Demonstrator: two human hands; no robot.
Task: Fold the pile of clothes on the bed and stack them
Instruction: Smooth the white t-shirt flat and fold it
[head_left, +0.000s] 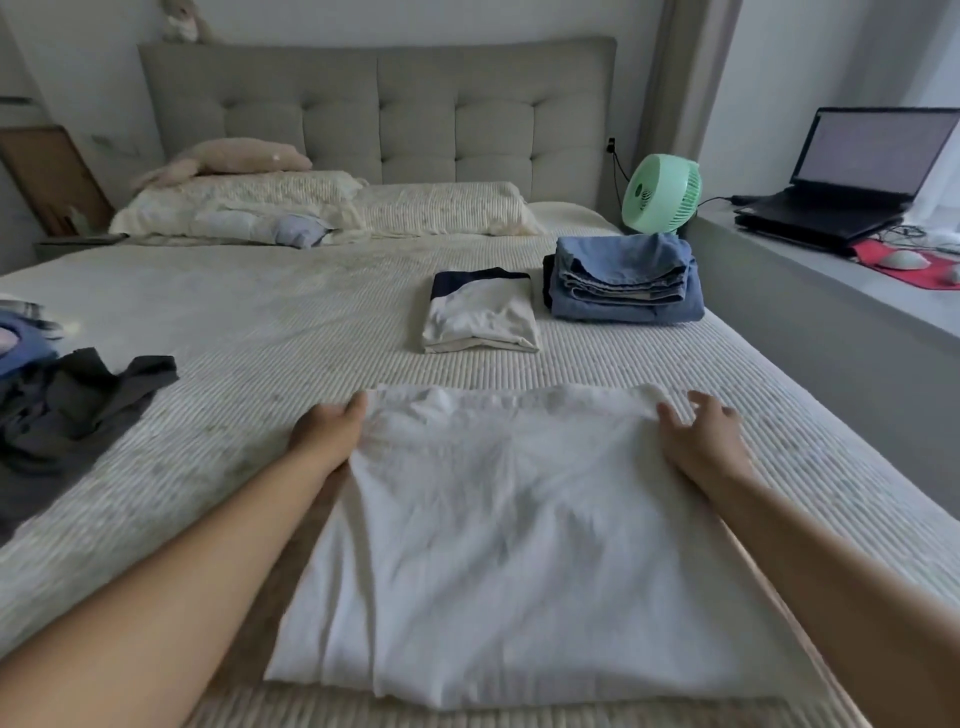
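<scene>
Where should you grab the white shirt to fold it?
Grab the white shirt by its two far corners, where the left hand and right hand already are, coming in from each side. It lies flat and wide, so holding both corners probably lets the far edge fold over evenly toward you.
</scene>
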